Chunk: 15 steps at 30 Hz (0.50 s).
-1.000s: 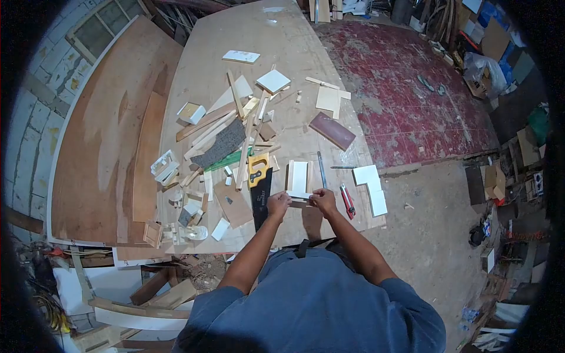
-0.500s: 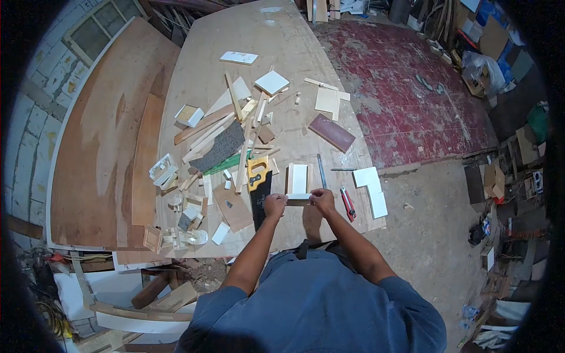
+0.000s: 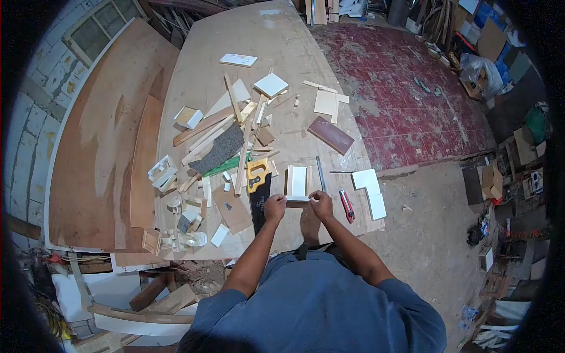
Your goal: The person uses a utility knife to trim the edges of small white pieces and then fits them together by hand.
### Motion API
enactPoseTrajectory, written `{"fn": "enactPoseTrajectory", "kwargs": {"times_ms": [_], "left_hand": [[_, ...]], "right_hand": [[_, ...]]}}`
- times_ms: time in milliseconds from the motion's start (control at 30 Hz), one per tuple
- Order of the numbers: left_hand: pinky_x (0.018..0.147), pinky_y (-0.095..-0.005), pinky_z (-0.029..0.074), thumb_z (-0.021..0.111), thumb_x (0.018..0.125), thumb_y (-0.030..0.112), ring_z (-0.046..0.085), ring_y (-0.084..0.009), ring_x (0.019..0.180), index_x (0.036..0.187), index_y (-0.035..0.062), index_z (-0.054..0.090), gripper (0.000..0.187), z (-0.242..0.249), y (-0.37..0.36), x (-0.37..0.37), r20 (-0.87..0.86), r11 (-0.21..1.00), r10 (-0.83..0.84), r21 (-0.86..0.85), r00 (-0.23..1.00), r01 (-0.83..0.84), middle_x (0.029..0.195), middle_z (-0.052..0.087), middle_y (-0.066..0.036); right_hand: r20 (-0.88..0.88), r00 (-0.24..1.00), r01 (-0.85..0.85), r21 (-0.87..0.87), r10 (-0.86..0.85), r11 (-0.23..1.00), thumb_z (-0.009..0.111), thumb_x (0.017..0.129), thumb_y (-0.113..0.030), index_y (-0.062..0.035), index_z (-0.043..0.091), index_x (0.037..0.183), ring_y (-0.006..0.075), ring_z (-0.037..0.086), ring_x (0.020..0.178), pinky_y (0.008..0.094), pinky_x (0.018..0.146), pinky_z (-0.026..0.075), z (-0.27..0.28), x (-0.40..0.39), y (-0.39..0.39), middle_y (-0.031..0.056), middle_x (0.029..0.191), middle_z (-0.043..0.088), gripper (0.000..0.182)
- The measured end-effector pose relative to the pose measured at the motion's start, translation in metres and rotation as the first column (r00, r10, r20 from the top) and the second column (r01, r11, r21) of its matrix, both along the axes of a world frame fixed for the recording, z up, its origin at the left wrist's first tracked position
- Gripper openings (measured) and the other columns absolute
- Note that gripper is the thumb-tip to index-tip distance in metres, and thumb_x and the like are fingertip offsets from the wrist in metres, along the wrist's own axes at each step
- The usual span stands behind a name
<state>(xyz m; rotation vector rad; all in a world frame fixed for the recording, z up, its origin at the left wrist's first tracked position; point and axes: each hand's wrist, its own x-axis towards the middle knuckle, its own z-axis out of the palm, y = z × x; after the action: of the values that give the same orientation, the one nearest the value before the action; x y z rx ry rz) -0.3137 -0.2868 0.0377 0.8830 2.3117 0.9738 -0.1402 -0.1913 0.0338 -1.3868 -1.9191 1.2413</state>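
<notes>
Between my two hands a short white strip [image 3: 298,199] is pinched at its ends, lying across the near end of a small wooden box piece [image 3: 298,179] with a white panel. My left hand [image 3: 275,208] has its fingers closed on the strip's left end, and my right hand [image 3: 321,205] grips the right end. Left of my left hand lies a handsaw [image 3: 258,179] with a yellow handle and dark blade. A red utility knife [image 3: 347,206] rests to the right of my right hand, and a thin dark metal bar [image 3: 321,173] lies just beyond it.
Scrap wood strips, a grey abrasive sheet [image 3: 219,150] and small white blocks crowd the left of the plywood table [image 3: 282,59]. A brown board [image 3: 331,134] lies farther right, an L-shaped white panel [image 3: 369,193] by the right edge. Large wooden sheets [image 3: 94,147] lean on the left.
Both hands keep hold of the strip at the box's near end, with the right hand shifted very slightly left. The whole view has moved slightly.
</notes>
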Motion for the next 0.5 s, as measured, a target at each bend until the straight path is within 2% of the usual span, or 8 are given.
{"fn": "enactPoseTrajectory", "kwargs": {"times_ms": [33, 67, 133, 233, 367, 433, 500], "left_hand": [[0.075, -0.0373, 0.054, 0.068, 0.081, 0.022, 0.069, -0.0303, 0.083, 0.092, 0.0067, 0.072, 0.019, 0.001, 0.001, 0.0, 0.035, 0.998, 0.011, -0.055, 0.999, -0.009, 0.088, 0.071, -0.015], [0.075, -0.0373, 0.054, 0.068, 0.081, 0.022, 0.069, -0.0303, 0.083, 0.092, 0.0067, 0.072, 0.019, 0.003, 0.001, 0.001, 0.034, 0.999, 0.011, -0.054, 0.999, -0.009, 0.088, 0.071, -0.015], [0.076, -0.0382, 0.054, 0.068, 0.081, 0.02, 0.069, -0.0308, 0.083, 0.094, 0.0056, 0.072, 0.02, 0.004, 0.001, 0.002, -0.084, 0.998, -0.028, 0.058, 0.996, 0.033, 0.09, 0.071, -0.016], [0.076, -0.0388, 0.054, 0.068, 0.081, 0.018, 0.069, -0.0312, 0.084, 0.092, 0.0046, 0.07, 0.018, 0.01, 0.002, 0.005, -0.145, 0.995, -0.027, 0.09, 0.989, 0.04, 0.089, 0.07, -0.016], [0.08, -0.0391, 0.052, 0.07, 0.079, 0.021, 0.068, -0.0296, 0.088, 0.092, 0.0051, 0.07, 0.02, 0.014, 0.004, 0.002, -0.097, 0.997, -0.021, 0.068, 0.995, 0.028, 0.092, 0.07, -0.014], [0.078, -0.0389, 0.053, 0.07, 0.079, 0.02, 0.068, -0.0297, 0.086, 0.089, 0.0049, 0.069, 0.018, 0.013, 0.004, 0.001, -0.079, 0.995, -0.024, 0.099, 0.997, 0.032, 0.088, 0.07, -0.014], [0.077, -0.0385, 0.053, 0.069, 0.079, 0.02, 0.069, -0.0298, 0.085, 0.089, 0.0049, 0.07, 0.018, 0.008, 0.003, -0.003, -0.078, 0.996, -0.05, 0.073, 0.996, 0.056, 0.088, 0.07, -0.014]], "right_hand": [[0.082, 0.996, -0.023, 0.086, 0.016, 0.996, 0.071, 0.076, -0.008, -0.0001, 0.069, 0.093, 0.0206, 0.071, 0.083, 0.032, 0.077, 0.055, 0.0, 0.0, 0.0, 0.0138, 0.09, 0.071, 0.019], [0.082, 0.997, -0.023, 0.087, 0.016, 0.996, 0.071, 0.076, -0.008, -0.0001, 0.069, 0.093, 0.0206, 0.071, 0.083, 0.032, 0.077, 0.055, 0.0, 0.0, 0.001, 0.0138, 0.09, 0.071, 0.019], [-0.024, 0.999, -0.037, 0.002, 0.037, 0.999, 0.071, 0.076, -0.008, 0.0002, 0.069, 0.093, 0.0211, 0.07, 0.081, 0.0325, 0.076, 0.055, 0.004, 0.0, 0.003, 0.0135, 0.086, 0.071, 0.019], [-0.059, 0.998, -0.018, -0.003, 0.018, 1.0, 0.071, 0.077, -0.009, 0.001, 0.068, 0.092, 0.0205, 0.069, 0.078, 0.0323, 0.073, 0.055, 0.01, -0.001, 0.002, 0.0135, 0.084, 0.071, 0.019], [-0.032, 0.999, 0.037, -0.039, -0.038, 0.999, 0.071, 0.077, -0.009, 0.0022, 0.069, 0.093, 0.0187, 0.068, 0.075, 0.032, 0.071, 0.054, 0.016, 0.001, 0.006, 0.0127, 0.082, 0.071, 0.02], [-0.035, 0.999, 0.014, -0.28, -0.025, 0.96, 0.071, 0.077, -0.009, 0.0024, 0.069, 0.093, 0.0152, 0.067, 0.068, 0.0305, 0.065, 0.053, 0.012, 0.002, 0.011, 0.0098, 0.078, 0.071, 0.02], [-0.036, 0.999, -0.009, -0.31, -0.002, 0.951, 0.071, 0.078, -0.009, 0.0024, 0.07, 0.092, 0.0137, 0.065, 0.064, 0.0296, 0.062, 0.052, 0.004, 0.003, 0.013, 0.0087, 0.075, 0.07, 0.018]]}}
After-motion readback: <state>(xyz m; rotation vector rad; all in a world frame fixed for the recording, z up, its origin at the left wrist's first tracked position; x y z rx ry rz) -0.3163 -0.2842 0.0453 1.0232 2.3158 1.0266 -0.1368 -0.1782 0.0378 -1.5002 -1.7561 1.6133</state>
